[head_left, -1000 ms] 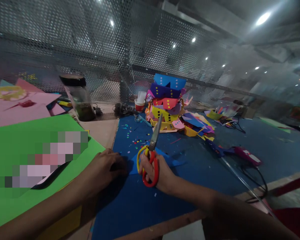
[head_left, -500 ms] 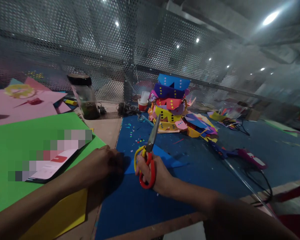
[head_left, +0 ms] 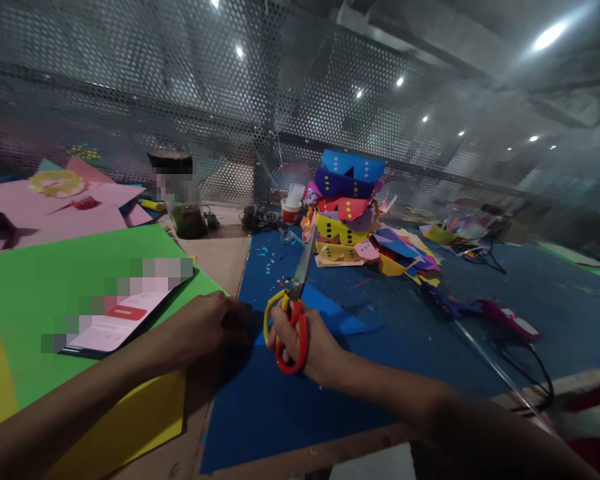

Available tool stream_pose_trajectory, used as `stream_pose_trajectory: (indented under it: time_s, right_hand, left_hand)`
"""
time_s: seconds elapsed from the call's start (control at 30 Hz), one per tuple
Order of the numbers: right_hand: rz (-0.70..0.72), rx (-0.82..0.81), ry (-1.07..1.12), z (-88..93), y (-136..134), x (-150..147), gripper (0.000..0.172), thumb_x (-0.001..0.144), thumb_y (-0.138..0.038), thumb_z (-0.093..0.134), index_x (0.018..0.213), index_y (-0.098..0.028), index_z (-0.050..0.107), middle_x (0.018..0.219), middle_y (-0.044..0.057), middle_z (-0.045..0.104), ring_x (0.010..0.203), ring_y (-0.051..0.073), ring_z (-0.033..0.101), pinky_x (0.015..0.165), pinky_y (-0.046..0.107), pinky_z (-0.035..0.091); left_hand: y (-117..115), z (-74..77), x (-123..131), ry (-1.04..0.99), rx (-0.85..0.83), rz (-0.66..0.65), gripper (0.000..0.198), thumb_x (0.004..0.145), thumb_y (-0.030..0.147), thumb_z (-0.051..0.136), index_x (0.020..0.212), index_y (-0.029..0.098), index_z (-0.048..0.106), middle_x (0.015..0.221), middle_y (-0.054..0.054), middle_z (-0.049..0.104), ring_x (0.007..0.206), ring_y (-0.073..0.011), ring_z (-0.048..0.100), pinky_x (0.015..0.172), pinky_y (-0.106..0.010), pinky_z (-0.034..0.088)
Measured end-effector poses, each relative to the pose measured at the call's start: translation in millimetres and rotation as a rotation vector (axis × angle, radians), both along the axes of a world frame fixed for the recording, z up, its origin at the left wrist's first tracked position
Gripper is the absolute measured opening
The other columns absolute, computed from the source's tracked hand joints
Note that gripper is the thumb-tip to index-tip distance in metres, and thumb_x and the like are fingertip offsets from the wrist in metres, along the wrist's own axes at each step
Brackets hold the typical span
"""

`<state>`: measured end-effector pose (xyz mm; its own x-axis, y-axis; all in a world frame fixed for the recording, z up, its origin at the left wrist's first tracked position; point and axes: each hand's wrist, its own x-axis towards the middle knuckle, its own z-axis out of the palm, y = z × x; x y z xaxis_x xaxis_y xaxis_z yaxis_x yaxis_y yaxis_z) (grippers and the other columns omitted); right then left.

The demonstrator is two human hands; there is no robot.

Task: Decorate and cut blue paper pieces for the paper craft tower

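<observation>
My right hand [head_left: 313,340] is closed around scissors [head_left: 299,287] with one yellow and one red handle loop. Their blades point up and away, close together. Beneath and behind the scissors lies a piece of blue paper [head_left: 333,310], its pointed end toward the right. My left hand [head_left: 215,327] is curled at the paper's left end, in dark shadow. Its fingers look closed on the paper there, though the fingertips are hard to see. Both hands rest low over the dark blue sheet [head_left: 280,413] covering the table.
Paper masks [head_left: 350,200] stand stacked behind, beside colored scraps [head_left: 405,247]. A glue gun [head_left: 480,310] lies right. On the left are a phone [head_left: 125,317] on green paper [head_left: 80,267], yellow paper [head_left: 145,417] and a jar [head_left: 185,200]. A paper cup [head_left: 291,208] stands near the mesh wall.
The view has shifted slightly, so the background sits a little farther right. The right hand and scissors have moved slightly left relative to the table. Both hands keep their grip.
</observation>
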<state>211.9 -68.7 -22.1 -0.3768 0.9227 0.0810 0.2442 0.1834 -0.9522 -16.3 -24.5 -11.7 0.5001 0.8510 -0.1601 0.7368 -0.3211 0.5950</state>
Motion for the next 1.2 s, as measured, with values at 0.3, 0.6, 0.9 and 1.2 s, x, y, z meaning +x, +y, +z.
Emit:
stream_pose_trajectory:
  time_s: [0.3, 0.6, 0.9, 1.2]
  right_hand:
    - [0.019, 0.021, -0.021, 0.5, 0, -14, 0.048, 0.105, -0.057, 0.045, 0.078, -0.020, 0.059, 0.064, -0.001, 0.060, 0.051, 0.012, 0.055, 0.050, 0.022, 0.044]
    - [0.022, 0.035, -0.083, 1.3, 7, -21, 0.057, 0.108, -0.056, 0.038, 0.070, -0.019, 0.061, 0.057, -0.001, 0.059, 0.048, 0.011, 0.057, 0.052, 0.021, 0.046]
    - [0.022, 0.030, -0.069, 2.5, 8, -23, 0.056, 0.106, -0.059, 0.041, 0.074, -0.020, 0.063, 0.057, -0.002, 0.058, 0.049, 0.011, 0.056, 0.055, 0.022, 0.047]
    - [0.023, 0.102, -0.100, 9.3, 11, -40, 0.052, 0.108, -0.047, 0.045, 0.063, -0.021, 0.056, 0.051, -0.004, 0.053, 0.052, 0.013, 0.057, 0.062, 0.025, 0.048]
  left_hand:
    - [2, 4.5, -7, 0.047, -0.044, 0.023, 0.011, 0.075, 0.034, 0.068, 0.077, 0.023, 0.071, 0.072, 0.000, 0.074, 0.069, -0.0224, 0.066, 0.062, -0.030, 0.041]
    - [3, 2.2, -7, 0.016, -0.087, 0.022, 0.018, 0.074, 0.039, 0.069, 0.080, 0.022, 0.073, 0.079, -0.001, 0.077, 0.076, -0.0251, 0.069, 0.067, -0.031, 0.046]
    - [1, 5.6, -8, 0.005, -0.063, -0.007, 0.015, 0.076, 0.035, 0.068, 0.080, 0.022, 0.072, 0.077, -0.002, 0.076, 0.073, -0.0258, 0.067, 0.064, -0.031, 0.043]
    - [3, -1.3, -11, -0.167, -0.109, -0.041, 0.017, 0.078, 0.032, 0.063, 0.091, 0.022, 0.066, 0.089, -0.004, 0.080, 0.083, -0.0270, 0.073, 0.072, -0.031, 0.055]
